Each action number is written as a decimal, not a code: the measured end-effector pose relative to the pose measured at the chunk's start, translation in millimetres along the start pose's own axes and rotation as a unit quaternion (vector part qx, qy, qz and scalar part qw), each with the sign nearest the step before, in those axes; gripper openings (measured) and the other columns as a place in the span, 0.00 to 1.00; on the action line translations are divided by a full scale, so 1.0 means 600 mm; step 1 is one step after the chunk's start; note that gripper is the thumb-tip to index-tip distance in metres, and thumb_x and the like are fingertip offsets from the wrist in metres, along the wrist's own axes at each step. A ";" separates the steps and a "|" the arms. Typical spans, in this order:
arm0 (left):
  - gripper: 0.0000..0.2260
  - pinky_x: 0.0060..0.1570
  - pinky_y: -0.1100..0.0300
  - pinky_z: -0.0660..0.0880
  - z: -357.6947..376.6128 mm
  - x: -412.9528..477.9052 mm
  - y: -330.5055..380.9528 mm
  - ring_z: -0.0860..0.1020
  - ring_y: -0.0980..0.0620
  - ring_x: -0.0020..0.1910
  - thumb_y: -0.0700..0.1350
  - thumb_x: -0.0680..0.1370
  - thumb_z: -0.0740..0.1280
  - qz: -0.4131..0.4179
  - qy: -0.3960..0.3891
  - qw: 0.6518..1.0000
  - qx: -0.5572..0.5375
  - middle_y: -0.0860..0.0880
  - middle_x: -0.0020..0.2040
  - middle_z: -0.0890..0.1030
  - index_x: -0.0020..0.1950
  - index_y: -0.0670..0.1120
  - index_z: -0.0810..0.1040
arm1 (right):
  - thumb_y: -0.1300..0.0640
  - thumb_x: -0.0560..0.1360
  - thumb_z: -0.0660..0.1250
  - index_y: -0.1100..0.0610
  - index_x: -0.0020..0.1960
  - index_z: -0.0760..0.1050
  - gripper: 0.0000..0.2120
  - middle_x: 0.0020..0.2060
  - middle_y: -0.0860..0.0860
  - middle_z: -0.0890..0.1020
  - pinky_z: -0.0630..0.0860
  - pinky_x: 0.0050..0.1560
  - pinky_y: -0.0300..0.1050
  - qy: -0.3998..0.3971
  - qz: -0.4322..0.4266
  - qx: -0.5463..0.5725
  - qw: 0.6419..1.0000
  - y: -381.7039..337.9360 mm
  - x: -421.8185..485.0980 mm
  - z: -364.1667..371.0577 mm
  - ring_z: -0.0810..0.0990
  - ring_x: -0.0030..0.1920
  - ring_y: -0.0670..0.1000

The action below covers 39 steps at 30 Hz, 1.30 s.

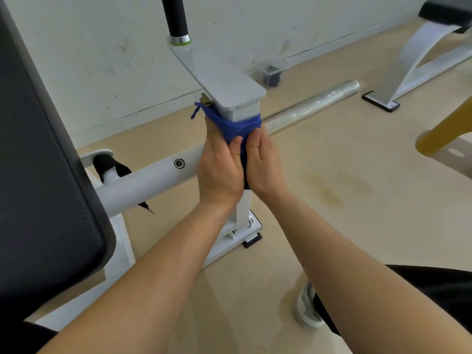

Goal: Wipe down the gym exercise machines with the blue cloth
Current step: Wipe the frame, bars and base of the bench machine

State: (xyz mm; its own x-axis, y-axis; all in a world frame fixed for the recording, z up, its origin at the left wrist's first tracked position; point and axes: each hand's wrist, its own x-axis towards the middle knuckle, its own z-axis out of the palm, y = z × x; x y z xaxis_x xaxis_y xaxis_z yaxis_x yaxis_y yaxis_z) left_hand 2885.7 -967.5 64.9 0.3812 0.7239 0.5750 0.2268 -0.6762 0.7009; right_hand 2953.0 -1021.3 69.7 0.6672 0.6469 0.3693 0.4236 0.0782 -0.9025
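Observation:
A blue cloth [238, 126] is wrapped around the white upright post [242, 208] of a gym machine, just under its flat grey top bracket [224, 80]. My left hand [221, 169] and my right hand [264, 164] both clasp the cloth against the post, thumbs side by side at its front. A loose blue corner hangs out at the upper left. The cloth's lower part is hidden between my palms.
A black padded backrest [43, 175] fills the left side. A white crossbar [150, 180] joins it to the post. A chrome bar [314, 106] sticks out to the right. Another white bench frame [413, 62] and a yellow machine part [444, 129] stand at the right. My shoe [307, 307] rests on the beige floor.

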 end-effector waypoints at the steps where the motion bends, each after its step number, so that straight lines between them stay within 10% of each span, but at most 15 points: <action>1: 0.26 0.55 0.66 0.69 0.001 -0.010 -0.008 0.74 0.45 0.62 0.52 0.82 0.54 -0.008 -0.017 1.000 0.009 0.42 0.69 0.74 0.75 0.38 0.63 | 0.53 0.85 0.49 0.56 0.54 0.73 0.15 0.41 0.43 0.79 0.73 0.41 0.40 -0.006 0.008 -0.011 1.000 0.012 -0.008 0.001 0.77 0.39 0.43; 7: 0.19 0.45 0.66 0.65 0.002 -0.048 -0.020 0.76 0.46 0.59 0.49 0.83 0.57 -0.078 -0.058 0.995 0.030 0.47 0.65 0.76 0.73 0.45 0.65 | 0.54 0.85 0.50 0.52 0.52 0.72 0.12 0.41 0.45 0.80 0.73 0.40 0.38 -0.037 0.086 -0.031 0.995 0.026 -0.038 -0.003 0.76 0.37 0.39; 14: 0.22 0.54 0.74 0.68 -0.021 0.021 0.045 0.75 0.54 0.58 0.48 0.81 0.55 -0.023 0.007 0.998 -0.058 0.47 0.65 0.76 0.74 0.40 0.64 | 0.51 0.84 0.51 0.57 0.53 0.74 0.15 0.43 0.50 0.82 0.76 0.48 0.59 0.006 0.027 -0.022 0.999 -0.036 0.006 -0.021 0.80 0.44 0.52; 22: 0.21 0.43 0.82 0.62 0.006 -0.013 0.013 0.71 0.57 0.51 0.44 0.82 0.58 -0.048 0.011 0.999 -0.020 0.46 0.64 0.77 0.74 0.40 0.64 | 0.52 0.85 0.50 0.56 0.61 0.73 0.16 0.43 0.47 0.82 0.75 0.42 0.48 -0.020 0.022 -0.074 0.997 0.008 -0.009 -0.011 0.79 0.41 0.48; 31: 0.17 0.40 0.67 0.61 0.018 -0.060 -0.018 0.77 0.43 0.56 0.47 0.83 0.58 -0.113 -0.024 0.993 0.037 0.46 0.63 0.78 0.72 0.45 0.67 | 0.53 0.85 0.52 0.56 0.56 0.73 0.13 0.42 0.49 0.81 0.69 0.39 0.42 -0.073 0.073 -0.105 0.989 0.041 -0.037 -0.016 0.76 0.39 0.44; 39: 0.20 0.47 0.79 0.66 -0.006 -0.008 0.037 0.76 0.55 0.54 0.48 0.83 0.55 -0.075 0.018 0.996 -0.050 0.51 0.61 0.79 0.74 0.43 0.65 | 0.50 0.85 0.51 0.56 0.46 0.73 0.17 0.37 0.48 0.79 0.69 0.39 0.46 -0.078 0.044 -0.079 0.993 0.003 -0.012 -0.040 0.75 0.36 0.48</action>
State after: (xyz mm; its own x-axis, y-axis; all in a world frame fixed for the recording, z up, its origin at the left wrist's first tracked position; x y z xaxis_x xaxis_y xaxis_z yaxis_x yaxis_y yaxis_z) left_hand 2885.5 -985.4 79.0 0.3173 0.8212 0.4742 0.1873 -0.5445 0.8176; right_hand 2963.8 -1044.2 70.7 0.6088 0.7561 0.2401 0.4666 -0.0966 -0.8792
